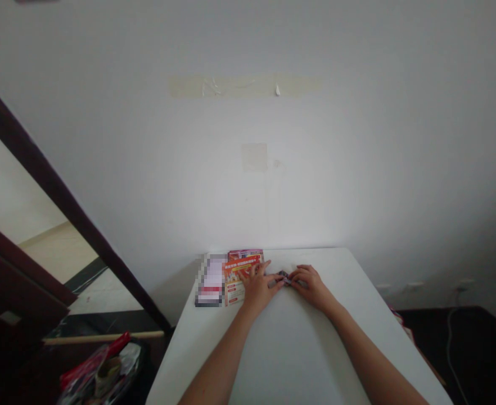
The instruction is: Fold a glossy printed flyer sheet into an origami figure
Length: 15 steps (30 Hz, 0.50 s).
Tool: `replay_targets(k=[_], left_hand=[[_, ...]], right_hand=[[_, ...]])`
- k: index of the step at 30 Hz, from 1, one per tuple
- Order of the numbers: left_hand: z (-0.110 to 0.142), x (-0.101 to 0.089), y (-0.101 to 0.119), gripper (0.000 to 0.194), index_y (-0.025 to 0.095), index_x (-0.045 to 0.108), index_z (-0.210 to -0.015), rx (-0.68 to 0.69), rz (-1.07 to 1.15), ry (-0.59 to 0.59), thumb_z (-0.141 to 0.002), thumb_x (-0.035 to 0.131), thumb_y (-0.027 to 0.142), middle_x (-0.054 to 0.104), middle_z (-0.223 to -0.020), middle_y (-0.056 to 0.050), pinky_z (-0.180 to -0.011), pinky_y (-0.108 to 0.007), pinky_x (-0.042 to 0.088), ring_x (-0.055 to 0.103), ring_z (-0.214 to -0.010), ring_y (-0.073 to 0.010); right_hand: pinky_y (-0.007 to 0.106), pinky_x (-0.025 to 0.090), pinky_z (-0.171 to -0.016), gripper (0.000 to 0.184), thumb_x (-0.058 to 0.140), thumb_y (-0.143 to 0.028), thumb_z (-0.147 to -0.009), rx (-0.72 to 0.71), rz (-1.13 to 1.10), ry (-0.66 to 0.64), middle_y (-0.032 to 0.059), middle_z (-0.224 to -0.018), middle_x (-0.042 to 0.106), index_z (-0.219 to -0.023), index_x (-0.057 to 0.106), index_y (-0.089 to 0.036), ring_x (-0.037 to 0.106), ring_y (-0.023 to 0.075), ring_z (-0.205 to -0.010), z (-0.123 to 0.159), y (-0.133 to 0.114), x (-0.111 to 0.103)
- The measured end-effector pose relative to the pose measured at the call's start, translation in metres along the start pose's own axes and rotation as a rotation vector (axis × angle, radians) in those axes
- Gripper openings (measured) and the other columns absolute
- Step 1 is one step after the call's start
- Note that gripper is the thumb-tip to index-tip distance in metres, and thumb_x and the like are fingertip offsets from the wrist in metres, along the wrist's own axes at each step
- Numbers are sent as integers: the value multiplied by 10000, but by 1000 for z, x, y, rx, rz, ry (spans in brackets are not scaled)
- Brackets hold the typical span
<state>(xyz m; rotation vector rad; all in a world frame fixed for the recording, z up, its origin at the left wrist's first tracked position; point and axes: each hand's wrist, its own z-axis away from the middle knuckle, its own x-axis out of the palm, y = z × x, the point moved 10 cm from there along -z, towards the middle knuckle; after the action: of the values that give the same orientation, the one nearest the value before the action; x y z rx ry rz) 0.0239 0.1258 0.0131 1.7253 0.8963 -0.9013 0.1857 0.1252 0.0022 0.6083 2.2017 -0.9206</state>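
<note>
Hand state: left hand [258, 289] and right hand [310, 284] are meeting over one spot, the fingertips of both closing on a small dark patterned piece [284, 275]; the exact grip is not showing.
Piece position: the piece is lying between the fingertips, at 2 to 3 o'clock from the left hand and at 9 to 10 o'clock from the right hand.
Piece axis: the long side is apparently running from 9 to 3 o'clock; the fingers are partly hiding it.
Nearer hand: neither is leading; both are touching the piece.
Left pose: the forearm [225, 346] is entering from 7 o'clock, palm facing down, the outer fingers spreading over an orange-and-white flyer [233, 292].
Right pose: the forearm [360, 340] is entering between 4 and 5 o'clock, fingers curling inward.
Paper stock: the flyer is lying at 9 o'clock from the piece, overlapping a purple-red sheet [248, 252] at 10 o'clock; a pixelated item [212, 275] is lying beyond it at 9 o'clock.
Support: a white table [290, 354] is carrying everything above.
Surroundings: a wall [315, 185] is standing at 12 o'clock; a red object [117, 346] is lying low at 8 o'clock.
</note>
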Motion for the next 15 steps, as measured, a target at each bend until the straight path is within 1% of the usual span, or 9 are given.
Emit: replay_targets(k=[5, 10, 12, 15], left_hand=[[-1, 1, -3, 225, 513, 730, -1039, -22, 17, -6, -838, 642, 561, 476, -1499, 78, -1043, -846, -32, 327, -1387, -403], [-1, 1, -3, 226, 504, 733, -1035, -29, 6, 4, -816, 684, 533, 489, -1491, 78, -1056, -836, -29, 347, -1373, -392], [-1, 1, -3, 224, 498, 738, -1025, -32, 7, 7, -806, 697, 525, 492, -1490, 80, -1062, -828, -26, 344, -1372, -397], [-1, 0, -3, 207, 488, 746, -1009, -40, 18, 16, -824, 669, 539, 495, -1488, 80, -1063, -824, -37, 344, -1371, -397]], right_hand=[[481, 433, -1032, 154, 613, -384, -895, 44, 58, 7, 37, -1066, 716, -887, 720, -273, 546, 249, -1191, 1, 3, -2], [483, 422, -1019, 170, 714, -425, -811, 90, 132, 28, 61, -1120, 684, -899, 736, -281, 528, 273, -1188, 3, 11, -3], [478, 423, -1011, 154, 717, -419, -810, 109, 147, 38, 61, -1129, 676, -883, 737, -284, 521, 277, -1194, 4, 14, -2], [479, 425, -1005, 149, 696, -418, -831, 136, 164, 55, 64, -1128, 668, -873, 735, -280, 515, 284, -1196, 5, 19, -1]])
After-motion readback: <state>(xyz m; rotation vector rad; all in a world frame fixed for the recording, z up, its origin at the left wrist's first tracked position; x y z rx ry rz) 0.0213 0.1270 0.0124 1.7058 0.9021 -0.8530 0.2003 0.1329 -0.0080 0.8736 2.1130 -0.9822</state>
